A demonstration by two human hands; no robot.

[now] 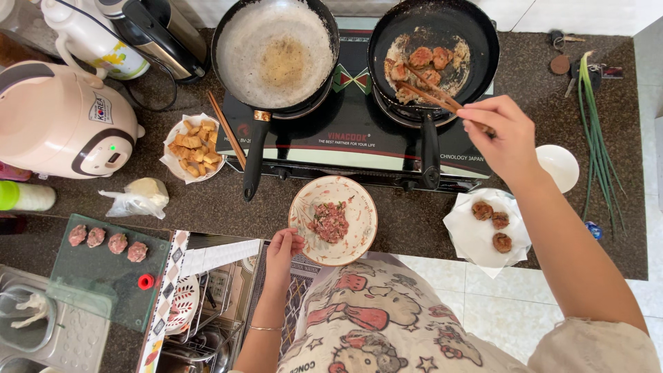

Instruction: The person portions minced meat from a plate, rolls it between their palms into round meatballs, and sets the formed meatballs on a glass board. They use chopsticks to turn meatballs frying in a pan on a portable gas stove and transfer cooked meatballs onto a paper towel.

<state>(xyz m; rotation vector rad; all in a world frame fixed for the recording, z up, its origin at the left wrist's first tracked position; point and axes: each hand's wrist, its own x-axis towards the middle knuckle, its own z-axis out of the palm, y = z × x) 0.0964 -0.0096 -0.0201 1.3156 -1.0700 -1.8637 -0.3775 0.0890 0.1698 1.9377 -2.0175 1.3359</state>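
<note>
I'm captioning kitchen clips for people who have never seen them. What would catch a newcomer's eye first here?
First, the right hand reaching over the two-burner cooktop, its chopsticks touching browned meat patties in the right black pan. Beside it, the left pan holds pale, foamy oil. Nearer the body, the left hand grips a patterned bowl of raw minced meat, while three cooked patties rest on white paper at the right.

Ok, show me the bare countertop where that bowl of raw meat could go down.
Bare dark counter lies between the plastic bag and the bowl of raw meat, in front of the stove. A second patch runs along the spring onions. It is crowded around the paper with fried patties and the small white bowl.
</note>
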